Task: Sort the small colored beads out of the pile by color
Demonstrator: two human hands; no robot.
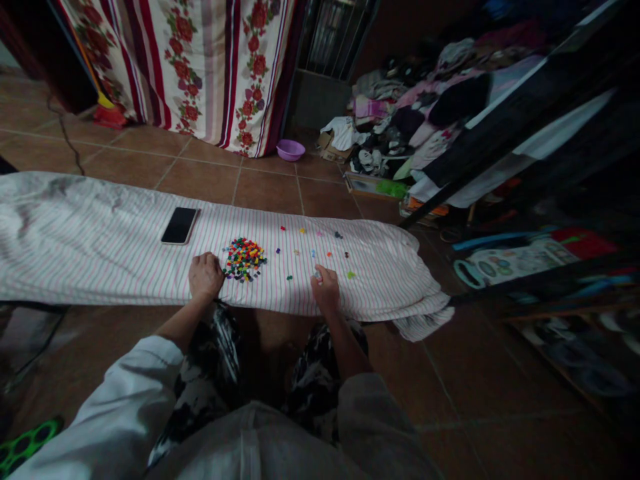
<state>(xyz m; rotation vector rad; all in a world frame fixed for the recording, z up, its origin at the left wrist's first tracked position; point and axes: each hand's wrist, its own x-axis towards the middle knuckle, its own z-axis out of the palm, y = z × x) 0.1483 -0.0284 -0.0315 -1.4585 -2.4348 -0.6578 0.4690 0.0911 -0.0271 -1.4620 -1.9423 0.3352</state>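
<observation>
A heap of small multicoloured plastic pieces (pixel 245 257) lies on a striped cloth (pixel 125 267). My left hand (pixel 206 275) rests palm down at the heap's left edge, fingers loosely bent on the cloth, with nothing visible in it. To the right of the heap, my right hand (pixel 326 290) is closed in a pinch on a small pale grey piece (pixel 317 274), its exact shape too small to make out. Around that hand sit little separate groups of one colour each, among them a yellow group (pixel 302 231), an orange group (pixel 329 254) and a lime green group (pixel 351 275).
A phone (pixel 180 225) with a dark screen lies left of the heap. Beyond the cloth-covered surface are a purple basin (pixel 291 150), a floral curtain (pixel 200 67) and a red broom head (pixel 110 116). Piled clothes (pixel 420 107) and a dark metal frame (pixel 450 187) stand at the right.
</observation>
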